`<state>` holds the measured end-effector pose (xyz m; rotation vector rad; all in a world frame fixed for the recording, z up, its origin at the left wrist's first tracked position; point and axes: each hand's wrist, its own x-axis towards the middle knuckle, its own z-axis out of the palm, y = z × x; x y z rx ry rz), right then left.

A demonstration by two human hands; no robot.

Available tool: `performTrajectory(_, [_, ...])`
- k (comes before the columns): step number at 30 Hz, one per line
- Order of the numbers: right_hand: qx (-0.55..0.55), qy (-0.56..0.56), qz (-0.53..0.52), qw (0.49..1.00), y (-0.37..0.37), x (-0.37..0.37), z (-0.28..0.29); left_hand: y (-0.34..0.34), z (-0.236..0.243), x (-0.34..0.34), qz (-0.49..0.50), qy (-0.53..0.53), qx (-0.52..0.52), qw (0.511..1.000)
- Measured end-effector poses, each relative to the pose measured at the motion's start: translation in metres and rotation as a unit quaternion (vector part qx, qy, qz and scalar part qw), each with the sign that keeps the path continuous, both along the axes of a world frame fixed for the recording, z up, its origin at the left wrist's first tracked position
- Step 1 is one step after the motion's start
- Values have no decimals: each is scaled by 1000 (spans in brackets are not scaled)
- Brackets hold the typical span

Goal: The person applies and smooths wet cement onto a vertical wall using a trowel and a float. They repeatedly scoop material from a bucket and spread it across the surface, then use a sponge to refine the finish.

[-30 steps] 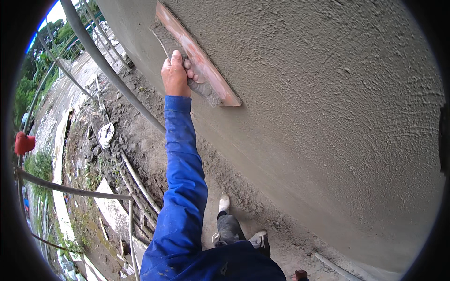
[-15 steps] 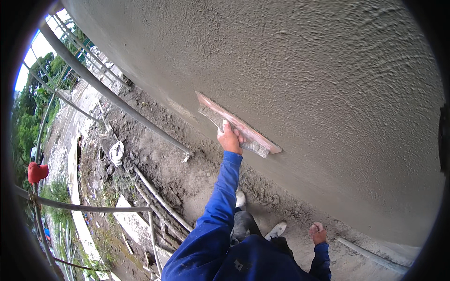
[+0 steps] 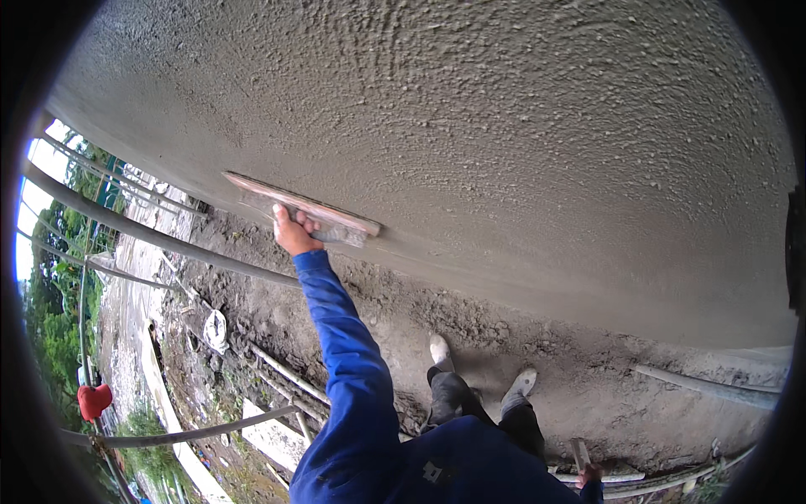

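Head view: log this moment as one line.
left hand: gripping float | float: against rough grey wall | right hand: at flat grey piece, grip unclear

From my remote post I see rough brown ground point(image 3: 579, 399), crumbly along the wall's foot. Two pale shoes point(image 3: 520, 386) stand on it; a grey pole point(image 3: 705, 386) lies rightward, a whitish bundle point(image 3: 216, 332) and pale poles point(image 3: 290, 370) leftward.

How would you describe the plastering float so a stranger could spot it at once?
Find the large grey wall. Toward the picture's left, the left hand holds the plastering float against it. Its long, straight pinkish back stands out from the wall's grey.
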<state>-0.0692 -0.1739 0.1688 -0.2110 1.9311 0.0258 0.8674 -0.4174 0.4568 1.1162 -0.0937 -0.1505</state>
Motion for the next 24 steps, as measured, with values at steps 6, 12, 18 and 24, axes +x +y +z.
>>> performTrajectory(6, [102, -94, -43, 989, -15, 56, -36, 28, 251, 55, 3, -254, 54, 966])
performTrajectory(12, [-219, -115, 145, 958, -151, 158, -44, -25, 246, -122, -94, -378, 61, 919])
performTrajectory(18, [-405, -168, 209, 874, -250, 211, -1, -37, 23, -280, -58, -436, 207, 874])
performTrajectory(24, [-279, -99, 212, 931, -239, 166, -3, -31, -147, -250, -97, -304, 256, 912])
